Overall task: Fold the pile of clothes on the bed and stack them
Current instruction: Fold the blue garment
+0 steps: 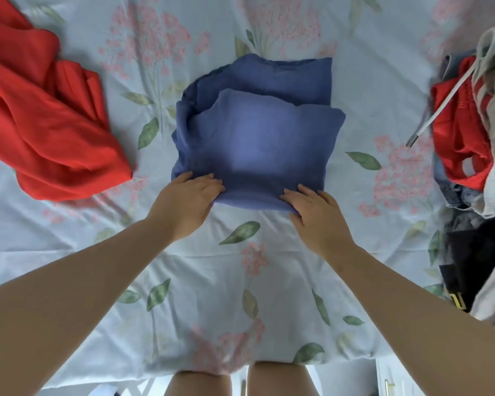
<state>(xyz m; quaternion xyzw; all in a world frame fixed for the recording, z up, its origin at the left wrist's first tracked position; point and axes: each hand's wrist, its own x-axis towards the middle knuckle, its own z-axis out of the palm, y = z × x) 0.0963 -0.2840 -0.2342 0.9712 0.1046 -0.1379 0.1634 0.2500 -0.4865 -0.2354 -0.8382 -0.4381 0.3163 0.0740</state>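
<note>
Centrally, the folded blue fabric garment (pixel 257 144) stretches up-frame from both hands; left hand (pixel 187 195) and right hand (pixel 319 212), equally near, seem to pinch its bottom edge, fingers on top.

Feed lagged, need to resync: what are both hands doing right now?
Left hand: grips the near edge of the blue garment.
Right hand: grips that same edge.

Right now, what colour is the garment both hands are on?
Plain blue: the folded garment shows best in the head view.
</note>
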